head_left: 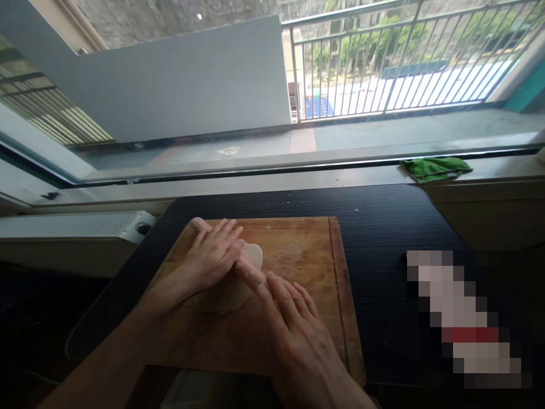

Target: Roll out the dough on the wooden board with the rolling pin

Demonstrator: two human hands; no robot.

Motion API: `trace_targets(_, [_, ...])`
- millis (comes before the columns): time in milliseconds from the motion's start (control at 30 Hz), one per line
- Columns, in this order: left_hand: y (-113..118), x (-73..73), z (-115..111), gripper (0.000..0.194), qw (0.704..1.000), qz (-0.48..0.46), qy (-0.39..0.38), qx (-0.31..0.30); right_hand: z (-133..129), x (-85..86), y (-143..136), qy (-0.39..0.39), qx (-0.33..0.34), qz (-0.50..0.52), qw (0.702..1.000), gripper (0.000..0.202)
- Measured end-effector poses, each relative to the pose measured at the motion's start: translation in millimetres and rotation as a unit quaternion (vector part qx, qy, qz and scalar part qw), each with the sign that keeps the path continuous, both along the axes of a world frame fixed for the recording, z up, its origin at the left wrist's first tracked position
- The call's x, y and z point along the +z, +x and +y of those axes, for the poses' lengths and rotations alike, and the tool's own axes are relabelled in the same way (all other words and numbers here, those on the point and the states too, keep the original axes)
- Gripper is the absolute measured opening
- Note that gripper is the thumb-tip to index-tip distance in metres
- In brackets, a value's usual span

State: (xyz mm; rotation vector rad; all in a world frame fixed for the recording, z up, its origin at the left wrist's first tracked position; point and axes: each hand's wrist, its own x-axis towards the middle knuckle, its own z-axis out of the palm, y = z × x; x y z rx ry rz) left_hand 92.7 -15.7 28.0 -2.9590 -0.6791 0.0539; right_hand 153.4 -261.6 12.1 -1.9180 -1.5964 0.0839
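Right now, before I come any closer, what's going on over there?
Someone has both hands on a rolling pin, which lies slantwise across a flat piece of dough. The left hand is over its farther part, the right hand at its nearer part. The dough is on a wooden board, on a dark table by the window.

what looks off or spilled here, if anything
Nothing major. A few pale flecks lie on the black table, off the wooden board, like stray crumbs. A green cloth sits crumpled on the windowsill. The dough and rolling pin show no visible damage. The pixelated patch at right can't be judged.
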Motion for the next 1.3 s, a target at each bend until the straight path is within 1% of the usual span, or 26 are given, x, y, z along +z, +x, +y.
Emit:
trace_targets(67, [19.0,-0.5,-1.6,0.048,1.000,0.020,-0.006,0.003,1.0,-4.5,3.2,-0.007,-0.033,0.006,0.999,0.063])
trace_targets(200, [87.6,-5.8,-11.4,0.049,0.999,0.038,-0.025,0.002,2.3,-19.4,10.0,-0.006,-0.127,-0.016,0.992,0.061])
trace_targets(267, [102.8,-7.4,-16.7,0.050,0.999,0.030,-0.030,-0.005,1.3,-22.5,10.1,-0.004,-0.137,-0.020,0.990,0.061])
trace_targets(300, [100.6,-7.6,-18.1,0.049,0.999,0.026,-0.029,-0.009,0.4,-22.3,9.0,-0.003,-0.133,-0.017,0.991,0.062])
trace_targets(333, [91.6,-7.5,-18.4,0.049,0.999,0.020,-0.027,-0.013,-0.6,-21.1,7.3,-0.001,-0.125,-0.012,0.992,0.062])
trace_targets(367, [76.8,-6.9,-17.9,0.048,1.000,0.012,-0.023,-0.014,-1.7,-19.4,5.3,0.001,-0.112,-0.005,0.994,0.062])
trace_targets(500, [-2.4,-1.0,-14.5,0.050,1.000,-0.022,-0.018,0.004,-6.6,-14.9,0.1,0.024,-0.051,0.028,0.998,0.058])
trace_targets(533, [-15.8,0.7,-14.4,0.050,0.999,-0.025,-0.021,0.009,-7.6,-15.4,0.2,0.029,-0.043,0.037,0.998,0.056])
trace_targets(567, [-23.0,1.8,-14.5,0.051,0.999,-0.022,-0.025,0.011,-8.3,-16.6,0.6,0.037,-0.041,0.045,0.997,0.054])
trace_targets(600, [-23.1,2.2,-14.8,0.050,1.000,-0.016,-0.025,0.009,-8.8,-18.1,1.2,0.043,-0.043,0.051,0.997,0.053])
trace_targets(633, [-16.2,1.6,-15.1,0.050,1.000,-0.009,-0.022,0.003,-9.0,-19.9,1.9,0.048,-0.048,0.056,0.996,0.053])
trace_targets(667, [-3.3,0.2,-15.6,0.048,1.000,-0.001,-0.016,-0.004,-8.9,-21.6,2.4,0.054,-0.059,0.060,0.995,0.053])
trace_targets(733, [33.2,-3.9,-17.7,0.046,1.000,-0.002,-0.003,-0.004,-8.4,-24.6,3.2,0.066,-0.091,0.067,0.991,0.052])
trace_targets(800, [67.9,-7.0,-21.2,0.047,1.000,-0.008,-0.014,0.006,-7.8,-26.3,3.7,0.082,-0.125,0.071,0.986,0.050])
trace_targets(833, [78.8,-7.6,-23.0,0.048,1.000,-0.011,-0.021,0.003,-7.7,-26.8,3.9,0.091,-0.138,0.071,0.984,0.049])
trace_targets(867, [83.0,-7.6,-24.4,0.049,1.000,-0.014,-0.027,0.002,-7.7,-27.2,4.0,0.095,-0.146,0.071,0.982,0.048])
trace_targets(900, [79.9,-7.1,-25.1,0.049,0.999,-0.018,-0.030,-0.001,-7.8,-27.5,4.2,0.099,-0.148,0.070,0.982,0.047])
trace_targets(933, [69.7,-6.3,-25.0,0.049,0.999,-0.023,-0.029,-0.009,-8.0,-27.9,4.2,0.100,-0.148,0.068,0.982,0.046])
trace_targets(1000, [33.1,-4.5,-23.1,0.048,0.999,-0.042,-0.021,-0.025,-8.5,-28.8,4.3,0.097,-0.143,0.065,0.983,0.045])
trace_targets(1033, [11.0,-3.7,-21.8,0.048,0.998,-0.045,-0.019,-0.050,-8.7,-29.5,4.3,0.095,-0.139,0.064,0.984,0.045])
trace_targets(1100, [-27.9,-2.8,-19.6,0.049,0.997,-0.065,-0.029,-0.037,-9.0,-30.8,4.2,0.090,-0.129,0.063,0.985,0.045])
trace_targets(1133, [-40.1,-2.9,-19.0,0.050,0.997,-0.067,-0.038,-0.029,-9.1,-31.3,4.2,0.087,-0.125,0.064,0.986,0.045])
trace_targets(1167, [-45.3,-3.3,-18.7,0.050,0.996,-0.071,-0.044,-0.017,-9.0,-31.6,4.2,0.085,-0.123,0.065,0.987,0.045])
trace_targets(1200, [-43.0,-4.1,-18.7,0.051,0.996,-0.072,-0.048,-0.009,-8.9,-31.4,4.2,0.083,-0.121,0.066,0.987,0.045])
trace_targets(1233, [-33.4,-5.1,-19.0,0.051,0.996,-0.072,-0.047,-0.006,-8.8,-30.8,4.2,0.084,-0.122,0.068,0.987,0.045])
trace_targets(1300, [2.6,-6.7,-20.7,0.049,0.997,-0.069,-0.038,-0.005,-8.6,-28.4,4.1,0.088,-0.129,0.070,0.985,0.044])
